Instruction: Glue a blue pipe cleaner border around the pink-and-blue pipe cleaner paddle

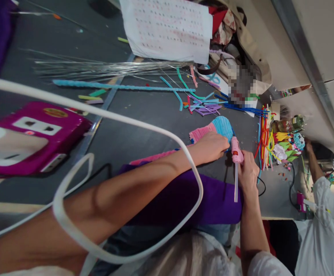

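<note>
The left hand (213, 146) held the pink-and-blue craft piece (222, 126) while the right hand (249, 171) gripped the glue gun (236, 151), which seemed best aimed steadily, clear of skin.

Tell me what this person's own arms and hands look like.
The left hand and the right hand are bare: no gloves, and no watch or bracelet in sight. The forearms are bare too, with white sleeves higher up. A white cable loops in front of the left forearm.
</note>
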The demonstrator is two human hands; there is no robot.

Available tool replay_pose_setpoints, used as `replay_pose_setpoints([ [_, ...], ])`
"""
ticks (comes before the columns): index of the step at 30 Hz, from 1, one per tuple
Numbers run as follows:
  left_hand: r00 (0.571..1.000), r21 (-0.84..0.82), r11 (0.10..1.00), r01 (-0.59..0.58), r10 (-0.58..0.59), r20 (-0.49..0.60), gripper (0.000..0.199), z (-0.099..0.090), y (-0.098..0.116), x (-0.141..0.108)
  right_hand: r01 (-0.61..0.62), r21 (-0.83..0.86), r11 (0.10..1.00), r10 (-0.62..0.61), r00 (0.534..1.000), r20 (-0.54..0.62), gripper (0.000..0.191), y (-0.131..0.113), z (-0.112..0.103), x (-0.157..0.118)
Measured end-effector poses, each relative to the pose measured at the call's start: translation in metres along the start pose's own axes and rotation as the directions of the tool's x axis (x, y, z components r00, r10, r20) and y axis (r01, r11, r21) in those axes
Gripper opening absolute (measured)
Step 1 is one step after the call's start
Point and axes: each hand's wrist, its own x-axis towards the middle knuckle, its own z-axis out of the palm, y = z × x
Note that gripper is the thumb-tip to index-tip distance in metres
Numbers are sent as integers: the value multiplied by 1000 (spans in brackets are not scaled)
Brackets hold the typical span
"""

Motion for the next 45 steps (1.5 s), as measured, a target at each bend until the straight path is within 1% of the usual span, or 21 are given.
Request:
replay_pose_setpoints([
  [6, 999, -13, 1000, -14, 14, -34, 14, 3, -2, -1, 11, -40, 999, -11, 1000, -2, 31, -1, -1, 1],
  [13, 1000, -10, 1000, 5, -4, 12, 13, 0, 1, 0, 13, -53, 998, -12, 1000, 21, 29, -2, -2, 1],
  [19, 1000, -44, 999, -6, 4, -29, 14, 2, -1, 0, -2, -57, 998, 4, 1000, 31, 27, -2, -3, 1],
  [26, 1000, 19, 1000, 9, -9, 25, 15, -2, 2, 0, 9, -72, 997, -6, 999, 35, 27, -2, -5, 1],
  [33, 1000, -7, 1000, 4, -4, 10, 16, -2, 2, -1, 12, -81, 997, -9, 999, 40, 24, -3, -8, 2],
  [38, 1000, 12, 1000, 9, -10, 26, 16, -3, 2, -1, 12, -94, 995, -8, 999, 44, 25, -3, -9, 0],
  [42, 1000, 28, 1000, -4, 4, 0, 15, -2, 2, -1, 6, -109, 994, 0, 998, 55, 24, 0, -9, -2],
  [45, 1000, 36, 999, 6, -6, 17, 15, -2, 2, -1, 20, -104, 994, -13, 998, 67, 24, 2, -9, -3],
])
